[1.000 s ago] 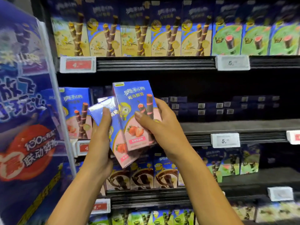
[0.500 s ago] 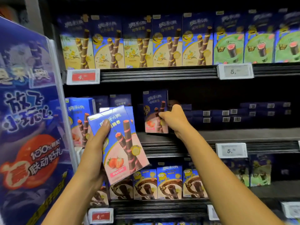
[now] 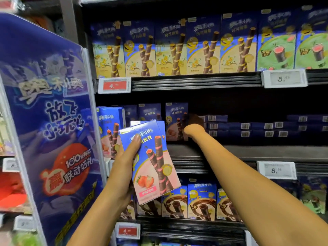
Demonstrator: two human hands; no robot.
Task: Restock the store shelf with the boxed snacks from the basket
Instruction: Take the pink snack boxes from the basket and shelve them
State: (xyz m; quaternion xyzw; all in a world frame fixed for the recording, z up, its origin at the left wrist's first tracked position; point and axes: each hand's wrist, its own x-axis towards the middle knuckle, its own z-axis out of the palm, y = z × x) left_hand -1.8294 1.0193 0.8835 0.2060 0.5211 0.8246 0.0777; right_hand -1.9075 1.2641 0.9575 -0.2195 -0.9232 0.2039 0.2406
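The right hand (image 3: 194, 122) is reaching into the shadowed middle shelf (image 3: 248, 151) against the standing box (image 3: 174, 119). Its fingers are too dark to tell whether they are gripping. The left hand (image 3: 124, 167) is gripping the front box (image 3: 156, 167), strawberry-printed, thumb across it, with a second box (image 3: 159, 125) mostly hiding behind. The white price tag (image 3: 276, 170) is showing "5."

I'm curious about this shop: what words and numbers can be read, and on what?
"奥利奥", "放飞小玩心", "100%有奖", "赢", "联动好礼": banner
"奥利奥", "可可脆卷": yellow boxes
"利奥", "可脆卷": held box, partly covered
"4.": red tag
"5.": white tag
Tags' small digits, barcodes: blurred.
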